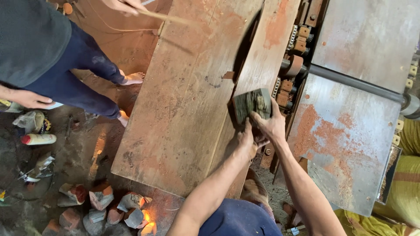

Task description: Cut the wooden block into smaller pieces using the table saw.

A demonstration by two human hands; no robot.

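A dark, blocky piece of wood (252, 104) rests on a long, reddish, dust-stained wooden table (183, 109), right beside the dark saw slot (243, 48) that runs along the table. My right hand (272, 124) grips the block's near right side. My left hand (247, 140) presses against its near edge from below. Both forearms reach up from the bottom of the view.
A metal planer bed (350, 131) with a roller and red sawdust lies to the right. Another person stands barefoot at upper left, one hand (124, 6) holding a thin stick over the table. Cut wood chunks (103, 205), a bottle (38, 139) and yellow sacks (404, 188) sit around.
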